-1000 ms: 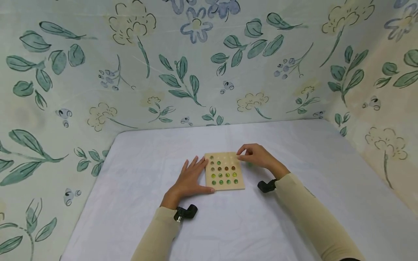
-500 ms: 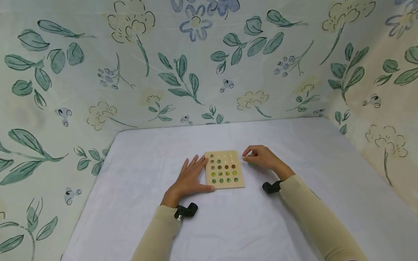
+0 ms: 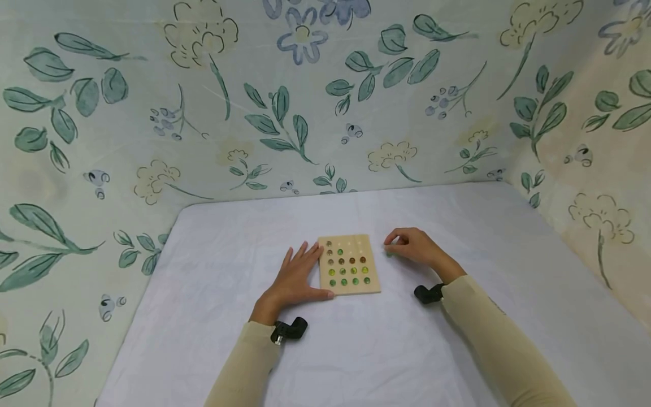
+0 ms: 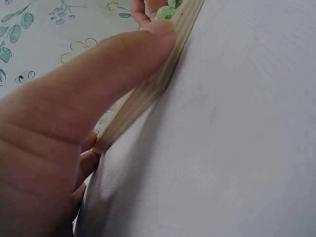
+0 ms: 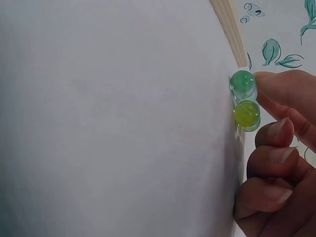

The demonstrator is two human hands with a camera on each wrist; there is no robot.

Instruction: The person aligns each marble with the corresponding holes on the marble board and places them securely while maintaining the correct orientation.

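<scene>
A square wooden board (image 3: 373, 277) with several rows of round hollows lies flat, holding green, yellow-green and amber-brown marbles; a few hollows toward the far right look bare. My left hand (image 3: 295, 280) is spread along the board's left side, thumb on the near corner and fingertips on the left edge. Just right of the board, my right hand (image 3: 414, 247) has curled fingers, thumb and index tips close together. In the right wrist view those tips meet a green marble (image 5: 243, 82), and a yellow-green marble (image 5: 247, 114) sits beside it. Clear glassy shapes show behind both, partly hidden.
Everything lies on a table under a white cloth (image 3: 325, 350). Behind and around it hangs a fabric backdrop (image 3: 315, 113) printed with leaves and flowers. A small black camera is strapped to each wrist.
My right hand has moved rightward from the board's far right edge to the loose marbles beside it. The left hand and board have stayed put.
</scene>
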